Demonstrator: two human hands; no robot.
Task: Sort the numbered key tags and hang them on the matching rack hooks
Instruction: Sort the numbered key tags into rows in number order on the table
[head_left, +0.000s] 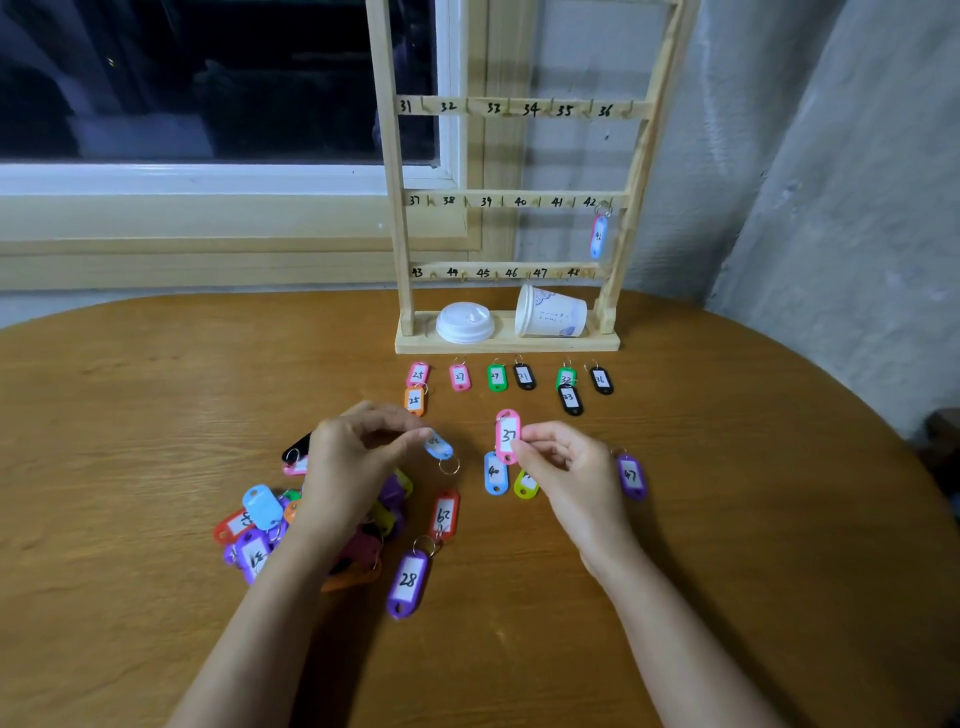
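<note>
— Nearest the camera lay a purple plastic key tag marked 28 (408, 584), flat on the round wooden table (727, 519). Which tag was actually in hand?

— Two were. The right hand (563, 462) pinched a pink plastic key tag marked 37 (507, 435) by its right edge, thumb and fingertips curled onto it and the label facing up. The left hand (358, 457) pinched a light-blue plastic key tag (439, 446) at one end, with its metal split ring (449, 466) dangling on the near side. I couldn't read that number.

— How would they handle?

— Light, stiff and smooth, I'd judge, so a fingertip pinch on the flat body was enough. For hanging, a hold close to the ring end should steer the loose ring onto a hook.

— And around them?

— A blue tag marked 40 (494, 473) lay just near of the pink one, and a purple tag marked 47 (631, 477) lay to the right. A jumbled heap of coloured tags (260, 519) sat under the left wrist. Farther off, a sorted row of tags (496, 376) lay before the tall pale wooden rack (400, 218), where one hanging tag (598, 236) hung at 42. Hook 37 (430, 202) looked bare.
</note>
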